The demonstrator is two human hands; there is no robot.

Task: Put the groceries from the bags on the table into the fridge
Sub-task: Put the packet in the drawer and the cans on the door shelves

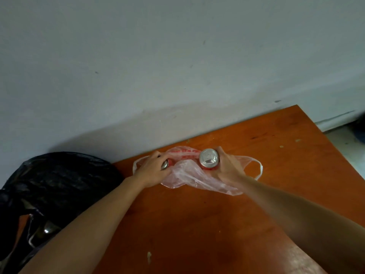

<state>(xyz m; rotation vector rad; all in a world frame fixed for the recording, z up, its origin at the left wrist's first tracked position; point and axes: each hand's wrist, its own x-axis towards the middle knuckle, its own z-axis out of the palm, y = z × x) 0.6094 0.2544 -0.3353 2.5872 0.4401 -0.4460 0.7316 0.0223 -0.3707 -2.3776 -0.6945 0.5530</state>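
A thin pinkish plastic bag (187, 177) lies crumpled on the orange wooden table (207, 224) near the wall. My right hand (227, 167) grips a red can with a silver top (209, 159), held upright just above the bag's opening. My left hand (154, 169) curls round a second red can (166, 164), which is mostly hidden under my fingers at the bag's left side. The fridge is out of view.
A large black plastic bag (55, 186) bulges at the table's left end, with something shiny inside its opening (46, 231). A grey wall (158, 66) runs along the table's far edge. The table's right corner ends near a pale floor (343, 143).
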